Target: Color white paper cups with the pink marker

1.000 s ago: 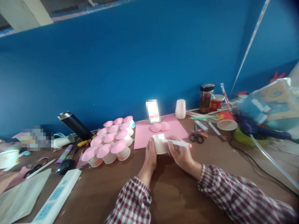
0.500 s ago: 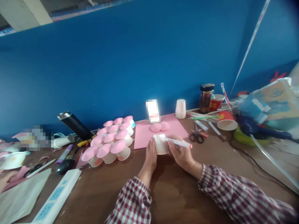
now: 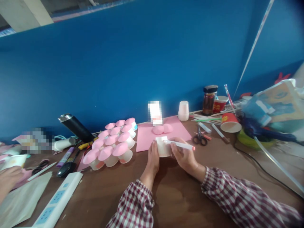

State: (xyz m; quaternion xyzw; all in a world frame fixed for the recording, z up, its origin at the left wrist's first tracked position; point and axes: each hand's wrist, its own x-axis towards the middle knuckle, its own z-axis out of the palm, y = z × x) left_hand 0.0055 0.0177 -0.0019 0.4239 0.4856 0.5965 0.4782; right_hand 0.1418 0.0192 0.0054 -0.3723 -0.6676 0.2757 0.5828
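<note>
My left hand (image 3: 153, 158) grips a small white paper cup (image 3: 162, 146) turned upside down on the brown table (image 3: 185, 196). My right hand (image 3: 184, 155) holds a white marker (image 3: 180, 145) with a pink end, its tip against the cup's side. Just behind the cup lies a pink paper sheet (image 3: 144, 136) with two pink paper domes (image 3: 162, 129) on it. To the left stands a cluster of several white cups capped with pink domes (image 3: 111, 144).
Scissors (image 3: 199, 138), pens and a red paper cup (image 3: 230, 123) lie to the right, with a jar (image 3: 210, 100) and a stack of white cups (image 3: 183, 110) by the blue wall. A power strip (image 3: 57, 199), black flask (image 3: 75, 127) and another person's hand (image 3: 8, 179) are at left.
My hands and the cup have barely moved. At the far left, another person's hand has come further into view and the white cup there shifted.
</note>
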